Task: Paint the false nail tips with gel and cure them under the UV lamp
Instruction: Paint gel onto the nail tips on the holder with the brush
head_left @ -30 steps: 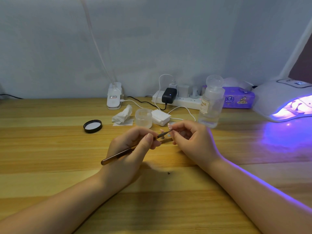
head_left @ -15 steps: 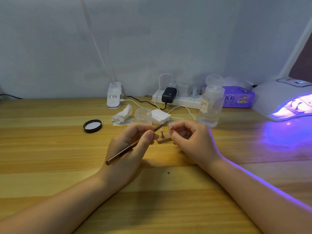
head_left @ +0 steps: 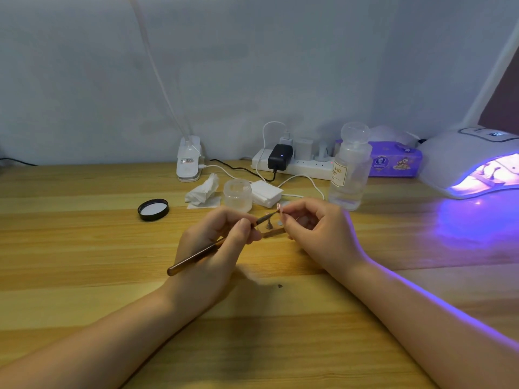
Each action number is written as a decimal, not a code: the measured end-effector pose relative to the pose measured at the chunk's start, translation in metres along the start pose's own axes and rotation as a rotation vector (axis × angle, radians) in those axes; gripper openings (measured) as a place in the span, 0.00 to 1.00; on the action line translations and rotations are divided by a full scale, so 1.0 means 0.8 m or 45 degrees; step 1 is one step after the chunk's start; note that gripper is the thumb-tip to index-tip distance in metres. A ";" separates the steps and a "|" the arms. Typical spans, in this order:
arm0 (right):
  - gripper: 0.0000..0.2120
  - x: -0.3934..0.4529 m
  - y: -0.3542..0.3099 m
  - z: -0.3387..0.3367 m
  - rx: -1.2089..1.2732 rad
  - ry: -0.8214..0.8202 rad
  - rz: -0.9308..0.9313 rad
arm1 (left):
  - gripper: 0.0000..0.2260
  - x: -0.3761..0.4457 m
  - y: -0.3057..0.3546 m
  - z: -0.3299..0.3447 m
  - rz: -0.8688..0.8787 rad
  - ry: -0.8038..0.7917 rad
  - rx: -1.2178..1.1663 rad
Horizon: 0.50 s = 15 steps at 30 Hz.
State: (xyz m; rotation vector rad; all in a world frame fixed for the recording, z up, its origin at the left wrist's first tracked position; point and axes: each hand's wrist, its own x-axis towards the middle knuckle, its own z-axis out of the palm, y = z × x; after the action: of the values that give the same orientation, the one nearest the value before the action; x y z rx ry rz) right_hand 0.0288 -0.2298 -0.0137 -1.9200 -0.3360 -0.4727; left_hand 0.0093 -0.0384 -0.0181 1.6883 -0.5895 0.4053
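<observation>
Far left on the worktop (head_left: pixel 84 248): black jar lid (head_left: pixel 153 209), lying flat, well apart from the hands. Behind it a white clip-on device (head_left: pixel 189 160) by the wall, then a crumpled tissue (head_left: pixel 202 191), an open frosted gel jar (head_left: pixel 238 194), a stack of white pads (head_left: pixel 265 193).

Left hand (head_left: pixel 213 248) grips a brown brush (head_left: pixel 196 255) pen-style, fingers curled round the handle, bristle end aimed right and up. Right hand (head_left: pixel 323 231) pinches a small pale nail tip (head_left: pixel 279 208) between thumb and fingertip, held up off the worktop just in front of the jar. Brush tip meets the nail tip or sits right beside it; contact too small to confirm.

Step in hand, by my read: painting gel onto this one tip. Tip looks tiny, pinkish, glossy; coverage not readable. Below the hands, a small wooden strip (head_left: pixel 273 233) with a stud stand on it, likely a tip holder.

Further right: clear pump bottle (head_left: pixel 348 169), power strip (head_left: pixel 295 165) and purple tissue pack (head_left: pixel 393 162) behind it. Far right, UV lamp (head_left: pixel 471 161) lit, violet glow on the wood.

Next move likely needs an even stroke, steady pinch, no finger on wet gel, then the tip carried right into the lamp.
</observation>
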 end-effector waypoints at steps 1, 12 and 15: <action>0.05 0.000 0.000 0.000 -0.005 -0.004 -0.007 | 0.08 0.000 0.001 0.001 0.005 0.008 0.006; 0.08 0.000 0.002 0.000 -0.049 0.000 -0.058 | 0.09 -0.001 0.003 -0.003 -0.018 -0.047 0.020; 0.07 0.000 0.001 0.000 -0.025 0.008 -0.043 | 0.09 -0.001 0.003 -0.002 -0.006 -0.009 0.019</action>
State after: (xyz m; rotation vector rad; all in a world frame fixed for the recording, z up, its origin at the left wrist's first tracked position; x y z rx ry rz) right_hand 0.0294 -0.2302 -0.0146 -1.9342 -0.3616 -0.5062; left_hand 0.0072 -0.0368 -0.0159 1.7056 -0.5887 0.4018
